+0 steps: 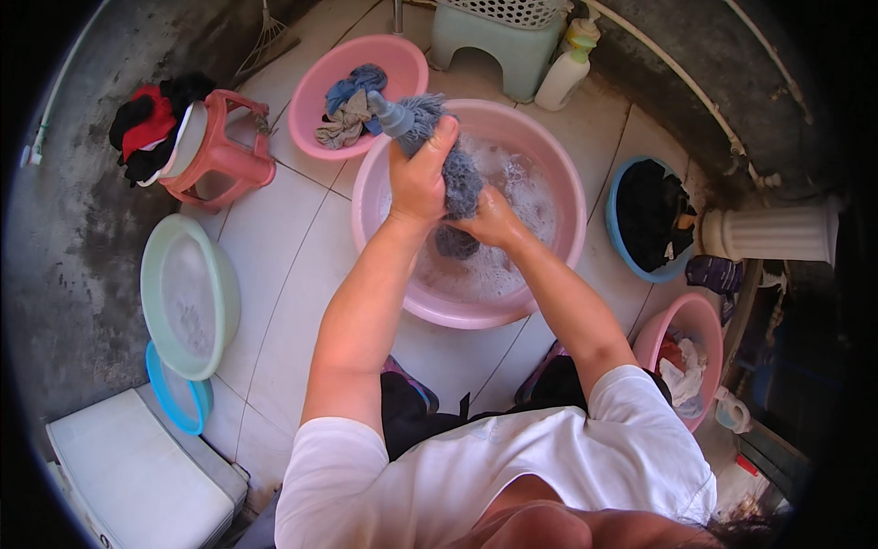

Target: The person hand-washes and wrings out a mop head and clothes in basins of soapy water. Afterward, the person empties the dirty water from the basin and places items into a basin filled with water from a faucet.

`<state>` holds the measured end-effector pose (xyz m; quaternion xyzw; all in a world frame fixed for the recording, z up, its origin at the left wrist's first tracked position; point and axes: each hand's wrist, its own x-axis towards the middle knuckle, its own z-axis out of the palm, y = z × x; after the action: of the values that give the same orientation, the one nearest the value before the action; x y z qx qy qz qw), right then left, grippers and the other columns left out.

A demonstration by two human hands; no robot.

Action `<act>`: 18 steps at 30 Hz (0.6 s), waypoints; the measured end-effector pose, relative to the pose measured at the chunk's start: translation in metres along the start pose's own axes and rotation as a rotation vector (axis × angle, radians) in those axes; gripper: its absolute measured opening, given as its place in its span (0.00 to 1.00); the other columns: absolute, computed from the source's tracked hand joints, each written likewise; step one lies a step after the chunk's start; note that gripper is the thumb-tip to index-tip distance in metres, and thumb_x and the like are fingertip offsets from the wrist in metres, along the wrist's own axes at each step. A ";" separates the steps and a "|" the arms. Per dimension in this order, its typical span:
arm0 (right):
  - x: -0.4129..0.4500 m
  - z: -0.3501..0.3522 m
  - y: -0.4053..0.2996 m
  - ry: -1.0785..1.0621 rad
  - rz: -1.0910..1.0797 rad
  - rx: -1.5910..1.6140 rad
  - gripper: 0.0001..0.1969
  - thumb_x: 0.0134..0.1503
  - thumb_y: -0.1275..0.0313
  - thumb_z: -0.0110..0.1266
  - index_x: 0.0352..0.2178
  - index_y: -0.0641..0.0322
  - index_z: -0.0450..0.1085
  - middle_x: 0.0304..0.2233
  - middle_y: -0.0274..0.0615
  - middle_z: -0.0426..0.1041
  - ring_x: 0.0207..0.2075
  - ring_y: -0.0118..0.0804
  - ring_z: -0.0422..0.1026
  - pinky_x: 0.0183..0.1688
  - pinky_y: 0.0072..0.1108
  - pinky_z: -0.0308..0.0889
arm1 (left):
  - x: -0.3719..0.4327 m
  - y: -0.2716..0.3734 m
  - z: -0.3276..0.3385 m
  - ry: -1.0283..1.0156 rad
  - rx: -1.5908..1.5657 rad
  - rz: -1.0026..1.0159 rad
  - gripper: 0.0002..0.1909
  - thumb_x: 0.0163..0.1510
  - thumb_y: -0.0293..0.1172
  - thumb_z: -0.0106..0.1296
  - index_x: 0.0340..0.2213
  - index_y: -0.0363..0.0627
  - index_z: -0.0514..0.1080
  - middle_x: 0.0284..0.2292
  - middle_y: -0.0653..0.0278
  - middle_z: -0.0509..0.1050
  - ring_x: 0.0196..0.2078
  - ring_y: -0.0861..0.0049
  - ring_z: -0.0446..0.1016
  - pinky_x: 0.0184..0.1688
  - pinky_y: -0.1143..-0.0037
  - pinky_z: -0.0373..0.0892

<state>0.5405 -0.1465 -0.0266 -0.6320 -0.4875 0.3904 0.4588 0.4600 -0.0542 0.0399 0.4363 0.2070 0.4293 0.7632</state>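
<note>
A grey-blue mop head [461, 182] with shaggy strands and a plastic socket [392, 117] is held over the large pink basin [370, 226]. My left hand [422, 171] wraps around its upper part, just below the socket, with the thumb along the strands. Lower down, my right hand [490, 218] is closed on the strands. A wet end of the strands hangs below both hands; whether it touches the water is unclear. Foamy, cloudy water [511, 171] fills much of the basin.
Around stand a pink basin [302, 123] of cloths, a red stool [219, 165] with clothes, a green basin [230, 295], a blue basin [612, 219] of dark clothes, and a pink tub [713, 343]. Behind are a pale green stool [473, 41] and a pump bottle [562, 82].
</note>
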 end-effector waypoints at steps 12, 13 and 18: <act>0.000 0.004 -0.008 0.128 -0.027 -0.040 0.12 0.43 0.71 0.49 0.32 0.62 0.67 0.30 0.51 0.70 0.34 0.49 0.69 0.36 0.27 0.62 | -0.014 -0.004 -0.004 -0.198 0.112 0.020 0.16 0.44 0.27 0.47 0.36 0.36 0.60 0.22 0.63 0.66 0.27 0.75 0.68 0.34 0.76 0.66; 0.000 0.004 -0.010 0.142 -0.018 -0.015 0.12 0.43 0.71 0.49 0.32 0.62 0.67 0.29 0.50 0.71 0.34 0.50 0.69 0.36 0.27 0.63 | -0.014 -0.006 -0.006 -0.225 0.208 0.039 0.17 0.43 0.26 0.47 0.37 0.36 0.60 0.22 0.63 0.66 0.28 0.75 0.68 0.36 0.77 0.65; 0.001 0.014 -0.021 0.180 -0.127 -0.023 0.17 0.42 0.71 0.50 0.37 0.62 0.64 0.33 0.52 0.69 0.37 0.49 0.68 0.39 0.27 0.62 | -0.014 -0.009 -0.002 0.063 0.231 0.158 0.11 0.44 0.31 0.51 0.29 0.37 0.65 0.23 0.67 0.68 0.26 0.82 0.67 0.30 0.80 0.64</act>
<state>0.5218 -0.1403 -0.0099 -0.6377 -0.4877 0.2966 0.5172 0.4557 -0.0672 0.0302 0.5225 0.2438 0.4747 0.6650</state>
